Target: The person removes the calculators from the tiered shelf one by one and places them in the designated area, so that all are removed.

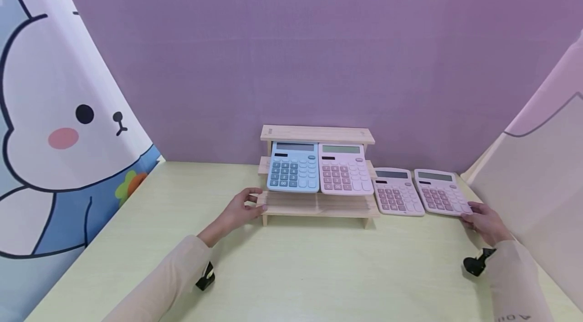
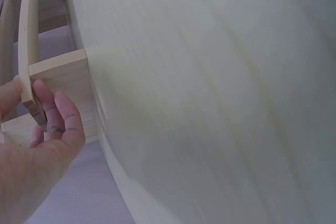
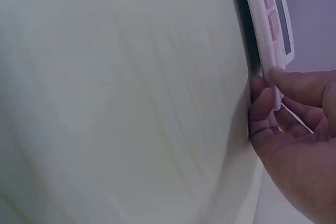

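A small tiered wooden rack [image 1: 319,205] stands at the back of the table. My left hand [image 1: 241,209] grips the left end of its lowest shelf; the left wrist view shows the thumb on one face of the board [image 2: 30,40] and curled fingers on the other. Side by side on the rack lean a blue calculator [image 1: 293,167] and a pink calculator [image 1: 345,170]. Two more pink ones are to the right, a nearer-left calculator [image 1: 397,193] and a far-right calculator [image 1: 441,193]. My right hand [image 1: 488,223] pinches the far-right calculator's lower right corner, thumb above and fingers beneath.
The pale table [image 1: 319,271] stretches in front of the rack. A purple backdrop [image 1: 319,48] rises behind, with a cartoon-printed cloth [image 1: 68,84] at left and a pale panel [image 1: 537,185] at right, close to my right hand. Black straps [image 1: 478,263] hang at both wrists.
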